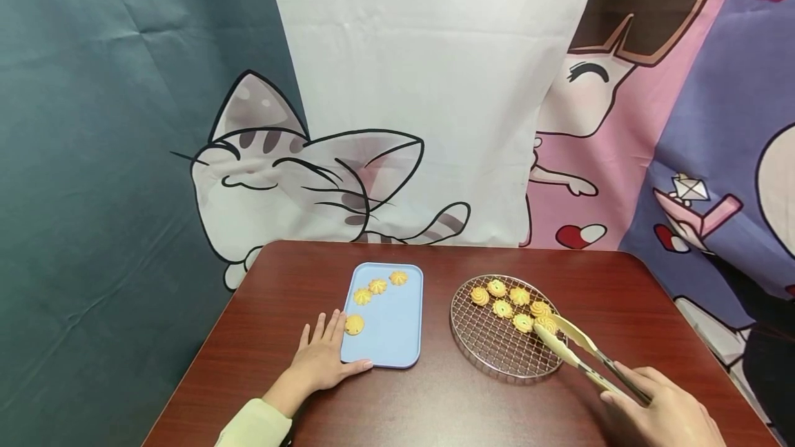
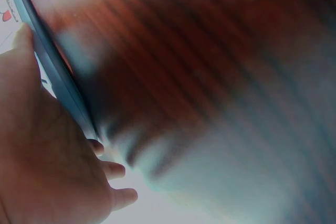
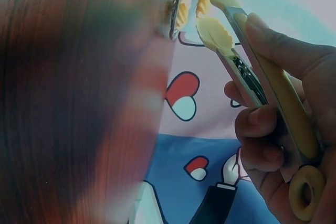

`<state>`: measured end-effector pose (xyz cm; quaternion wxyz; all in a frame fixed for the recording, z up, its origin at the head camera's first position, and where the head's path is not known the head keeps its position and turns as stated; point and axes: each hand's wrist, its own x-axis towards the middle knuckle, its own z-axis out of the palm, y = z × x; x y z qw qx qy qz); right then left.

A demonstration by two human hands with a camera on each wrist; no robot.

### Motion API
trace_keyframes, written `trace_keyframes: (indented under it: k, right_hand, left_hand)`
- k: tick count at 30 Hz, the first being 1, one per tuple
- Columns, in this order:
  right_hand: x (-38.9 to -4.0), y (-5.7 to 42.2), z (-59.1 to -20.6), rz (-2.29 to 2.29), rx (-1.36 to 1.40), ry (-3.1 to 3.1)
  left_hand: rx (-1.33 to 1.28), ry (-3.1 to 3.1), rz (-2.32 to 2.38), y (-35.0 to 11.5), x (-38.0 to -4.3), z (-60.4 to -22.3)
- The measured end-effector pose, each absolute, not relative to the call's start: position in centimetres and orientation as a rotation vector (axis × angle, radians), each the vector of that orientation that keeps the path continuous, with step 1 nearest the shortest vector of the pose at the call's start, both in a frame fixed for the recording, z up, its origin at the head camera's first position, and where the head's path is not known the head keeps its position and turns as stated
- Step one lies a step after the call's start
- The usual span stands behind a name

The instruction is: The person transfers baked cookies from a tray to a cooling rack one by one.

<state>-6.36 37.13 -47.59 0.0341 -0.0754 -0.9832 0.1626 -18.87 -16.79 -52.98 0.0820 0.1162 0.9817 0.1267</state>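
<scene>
My right hand (image 1: 661,405) grips a pair of tongs (image 1: 562,349) with cream-coloured tips and metal arms. Their tips straddle a piped yellow cookie (image 1: 546,325) at the right side of a round wire rack (image 1: 491,350). In the right wrist view, the tongs (image 3: 286,108) have a cookie (image 3: 203,6) between their tips, lifted or resting I cannot tell. Several other cookies (image 1: 502,308) lie on the rack. My left hand (image 1: 319,357) lies with fingers straight against the left edge of a light blue tray (image 1: 397,336), which carries several cookies (image 1: 362,296).
The tray and rack stand side by side on a dark reddish-brown wooden table (image 1: 428,412). Behind the table's far edge hangs a printed cloth (image 1: 435,74) with a cartoon cat and figures.
</scene>
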Motion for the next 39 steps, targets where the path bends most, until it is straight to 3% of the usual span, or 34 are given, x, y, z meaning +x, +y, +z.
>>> trace_keyframes:
  k: [39]
  right_hand:
    - [-7.1, 38.3, -47.9, 0.532, -0.327, -3.149]
  left_hand:
    - [0.338, 2.918, 0.386, -16.8, -18.8, -52.8]
